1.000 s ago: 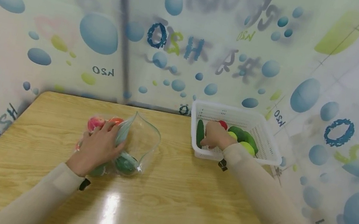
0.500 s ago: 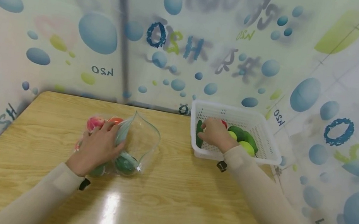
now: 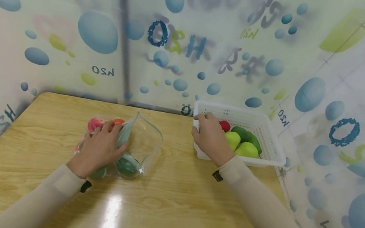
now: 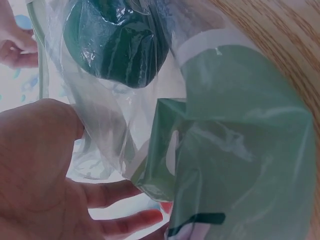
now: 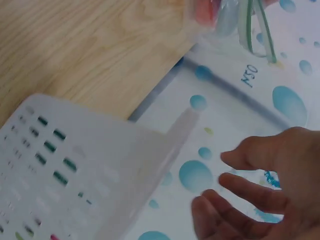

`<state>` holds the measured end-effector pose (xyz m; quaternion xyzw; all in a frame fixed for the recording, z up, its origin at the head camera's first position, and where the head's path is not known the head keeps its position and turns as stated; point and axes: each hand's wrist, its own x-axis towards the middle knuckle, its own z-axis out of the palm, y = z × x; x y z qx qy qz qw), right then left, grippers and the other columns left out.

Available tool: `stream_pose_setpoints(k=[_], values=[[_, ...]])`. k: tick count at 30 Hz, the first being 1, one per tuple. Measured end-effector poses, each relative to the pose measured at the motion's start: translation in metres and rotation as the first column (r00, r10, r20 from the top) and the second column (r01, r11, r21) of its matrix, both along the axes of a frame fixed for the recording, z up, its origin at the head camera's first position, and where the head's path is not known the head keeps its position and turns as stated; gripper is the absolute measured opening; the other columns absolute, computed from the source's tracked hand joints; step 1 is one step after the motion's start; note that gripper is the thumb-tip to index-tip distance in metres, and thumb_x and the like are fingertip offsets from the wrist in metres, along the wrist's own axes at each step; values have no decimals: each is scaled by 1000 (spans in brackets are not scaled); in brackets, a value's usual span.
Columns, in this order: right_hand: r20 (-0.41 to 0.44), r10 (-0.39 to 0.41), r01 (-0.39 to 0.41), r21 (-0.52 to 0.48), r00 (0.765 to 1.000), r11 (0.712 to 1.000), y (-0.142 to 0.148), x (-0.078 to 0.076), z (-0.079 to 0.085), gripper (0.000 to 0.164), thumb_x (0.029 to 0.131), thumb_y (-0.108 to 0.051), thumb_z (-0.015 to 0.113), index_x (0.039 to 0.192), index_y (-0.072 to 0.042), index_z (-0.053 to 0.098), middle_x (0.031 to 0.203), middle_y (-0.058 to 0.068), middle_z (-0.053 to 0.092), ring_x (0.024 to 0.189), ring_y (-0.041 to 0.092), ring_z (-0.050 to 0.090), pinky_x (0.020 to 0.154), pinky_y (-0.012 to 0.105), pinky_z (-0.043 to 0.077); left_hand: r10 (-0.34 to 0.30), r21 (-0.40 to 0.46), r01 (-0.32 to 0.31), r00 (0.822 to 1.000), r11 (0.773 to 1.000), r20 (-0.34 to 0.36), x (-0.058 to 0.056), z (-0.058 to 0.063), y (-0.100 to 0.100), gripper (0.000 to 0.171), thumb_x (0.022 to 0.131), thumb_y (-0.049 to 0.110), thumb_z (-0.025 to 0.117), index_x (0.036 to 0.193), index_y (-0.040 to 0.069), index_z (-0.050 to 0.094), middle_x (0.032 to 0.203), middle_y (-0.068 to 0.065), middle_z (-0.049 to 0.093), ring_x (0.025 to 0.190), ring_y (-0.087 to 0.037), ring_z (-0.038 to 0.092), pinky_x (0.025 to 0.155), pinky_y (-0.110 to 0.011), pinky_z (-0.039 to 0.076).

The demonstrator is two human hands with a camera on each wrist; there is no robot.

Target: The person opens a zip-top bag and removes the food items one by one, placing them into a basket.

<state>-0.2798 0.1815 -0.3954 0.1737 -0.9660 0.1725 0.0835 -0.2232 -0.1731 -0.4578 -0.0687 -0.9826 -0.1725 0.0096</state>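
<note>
On the left, a clear zip bag (image 3: 146, 136) with green printed panels lies on its side, mouth toward the right. Inside show a pinkish fruit (image 3: 96, 124), a red item (image 3: 118, 121) and a dark green rounded vegetable (image 4: 117, 42). My left hand (image 3: 95, 152) rests on the bag, fingers spread, thumb near its mouth. My right hand (image 3: 212, 138) is over the left rim of a white plastic basket (image 3: 272, 158). Its fingers are loosely bent, and nothing shows between them in the right wrist view. Dark green shows through the basket's slots there; the hand hides that corner from above.
In the basket are two yellow-green fruits (image 3: 247, 150), a red round item (image 3: 224, 126) and dark green produce (image 3: 253, 140). The wooden table (image 3: 160, 206) ends against a patterned sheet wall (image 3: 182, 70) behind and on the right.
My right hand has risen from inside the basket and moved left to its rim, away from the cucumber, which is now hidden. My left hand and the bag have stayed put.
</note>
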Motion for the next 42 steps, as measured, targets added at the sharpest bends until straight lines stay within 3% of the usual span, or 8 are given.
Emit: stream_pose_setpoints(k=[4,9,13,18,21,30,36,42], values=[[-181,96,-104,-34,979,994,-13,9,-5,33,110,-13,78,141,-1,76,131,21,73,105,31,71,90,43,70,-1,6,1,1000,1000,5,1,1,-1,76,112,41,68,173,2,46,179,-38,40,154,-73,48,120,-102,26],[-323,248,-281,-59,913,958,-37,25,-10,27,107,-7,82,132,-2,78,124,17,74,107,30,72,90,41,67,0,0,0,1000,1000,5,2,1,0,76,112,43,69,172,2,47,178,-39,41,151,-73,50,120,-100,30],[-315,405,-447,-70,858,892,-60,36,-17,24,106,-4,82,130,-2,79,123,15,75,111,27,76,93,37,68,1,-22,-1,1000,1000,-13,3,1,1,77,112,46,71,169,-1,49,172,-41,45,146,-73,54,116,-98,36],[-165,577,-594,-89,800,799,-90,50,-30,21,112,-6,76,132,0,78,126,14,78,108,21,80,92,26,67,0,-45,-2,999,999,-54,6,1,3,73,111,45,73,164,-3,55,163,-42,54,140,-72,60,113,-96,42],[-48,594,-596,-88,803,798,-107,55,-38,24,114,-12,74,134,1,78,126,15,80,108,20,82,92,22,66,-9,-54,5,997,999,-78,7,0,4,71,111,44,74,161,-4,58,160,-43,57,137,-71,62,109,-95,47],[191,422,-445,99,886,890,-138,61,-55,54,109,-46,83,145,-6,76,135,7,83,116,17,79,98,28,66,-11,-43,8,996,999,-93,10,-1,5,70,111,45,75,161,-1,60,157,-42,60,134,-69,64,103,-94,50],[248,403,-439,109,881,892,-145,58,-62,63,104,-51,89,150,-11,76,123,-1,82,105,8,71,88,23,60,-2,-22,0,998,1000,-65,11,-3,5,70,110,45,74,162,0,60,158,-40,59,136,-68,63,105,-95,48],[270,406,-436,63,873,898,-146,54,-64,51,102,-45,91,138,-11,78,112,-4,77,91,4,62,72,17,49,3,-9,-3,999,1000,-46,10,0,5,71,110,46,73,163,1,59,160,-40,58,140,-68,61,107,-96,47]])
